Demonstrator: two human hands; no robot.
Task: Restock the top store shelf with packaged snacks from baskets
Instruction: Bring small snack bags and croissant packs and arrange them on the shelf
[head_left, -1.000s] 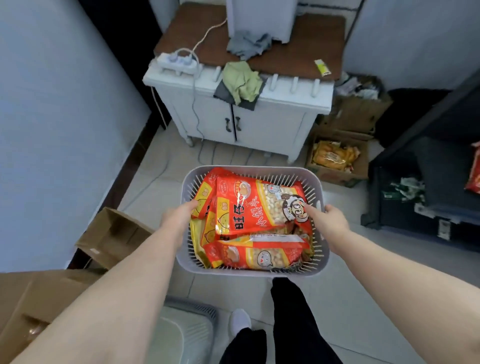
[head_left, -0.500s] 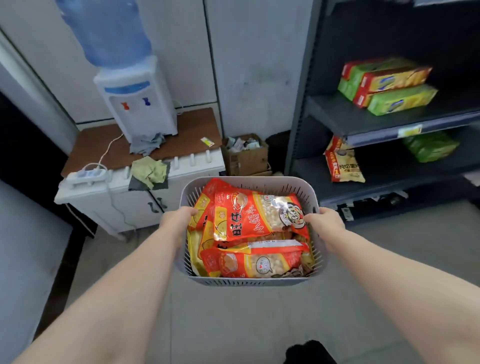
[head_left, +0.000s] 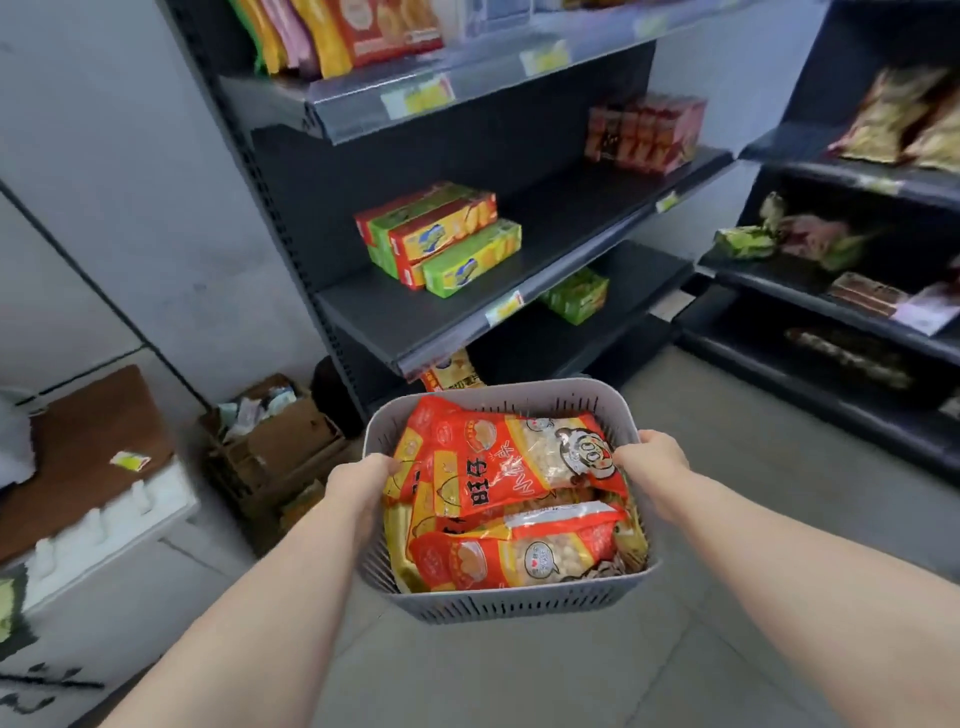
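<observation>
Basket (head_left: 519, 605) of pale grey slatted plastic, held in the air at about six o'clock of the view, between two bare forearms that reach in from the bottom corners. The left hand (head_left: 358, 483) grips the rim at the basket's nine o'clock and the right hand (head_left: 657, 460) grips it at three o'clock. On both hands the fingers curl over the rim and down inside, so their tips are hidden behind the wall and the packs. Red and yellow snack bags (head_left: 519, 467) fill the basket, stacked flat. The top one shows a cartoon face and a clear window of pale round pieces; how many lie beneath cannot be told. At the basket's twelve o'clock stands a dark metal shelf unit (head_left: 332, 208). Its upper shelf (head_left: 363, 98), at the view's twelve o'clock, carries upright packets cut off by the top edge. The shelf below holds a stack of green and red boxes (head_left: 441, 239) and, toward two o'clock, blurred red cartons (head_left: 644, 132). A yellow bag (head_left: 454, 374) peeks out just behind the basket's far rim, mostly hidden. At three o'clock a second shelf unit (head_left: 831, 169) is smeared by blur and cut by the edge. At nine o'clock an open cardboard box (head_left: 291, 441) sits on the floor beside a brown-topped desk (head_left: 88, 441), which is partly out of view.
</observation>
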